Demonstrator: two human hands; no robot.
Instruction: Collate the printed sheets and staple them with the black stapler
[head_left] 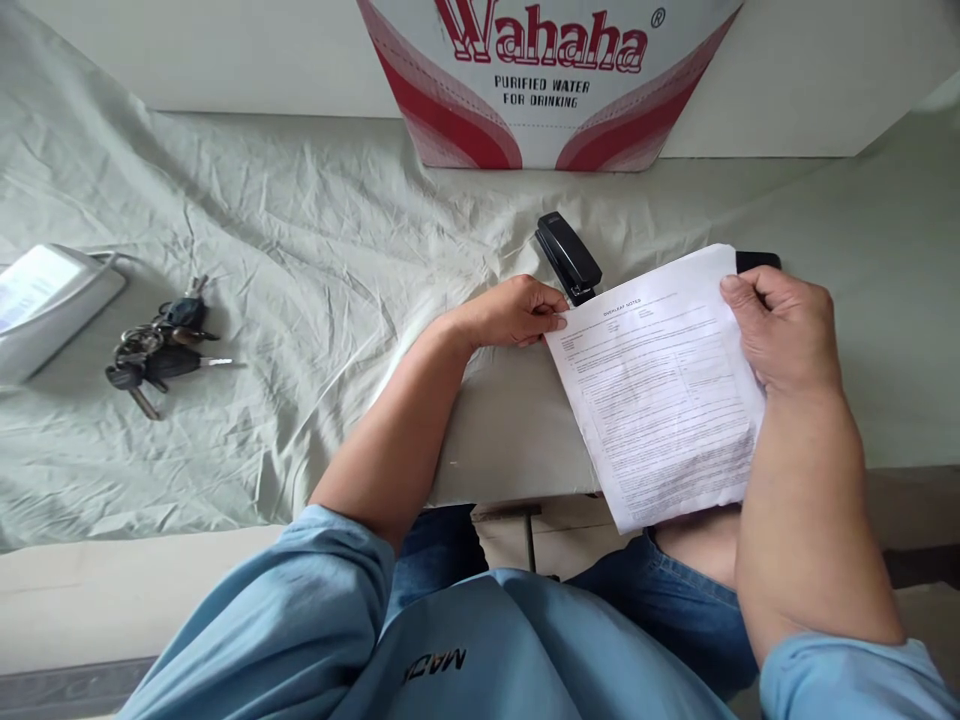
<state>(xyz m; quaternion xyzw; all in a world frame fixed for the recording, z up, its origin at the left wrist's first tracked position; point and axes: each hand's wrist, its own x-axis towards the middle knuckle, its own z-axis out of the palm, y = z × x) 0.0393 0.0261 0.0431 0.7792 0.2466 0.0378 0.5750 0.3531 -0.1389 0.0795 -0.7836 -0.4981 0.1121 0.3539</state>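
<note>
Between my two hands hangs a printed sheet of paper [660, 400], tilted, its lower edge reaching past the table's front edge. My left hand [517, 310] pinches its upper left corner between thumb and fingers. At the upper right corner, my right hand [787, 325] grips it with the thumb on top. Whether it is one sheet or several cannot be made out. A black stapler [568, 257] lies on the cloth just beyond the paper's upper left corner. Part of a black object [759, 261] shows behind the paper near my right hand; the rest is hidden.
A green-grey wrinkled cloth [315, 230] covers the table. At the back stands a white and red water carton [540, 120]. Toward the left lie a bunch of keys [169, 340] and a white device [56, 310] with a cable.
</note>
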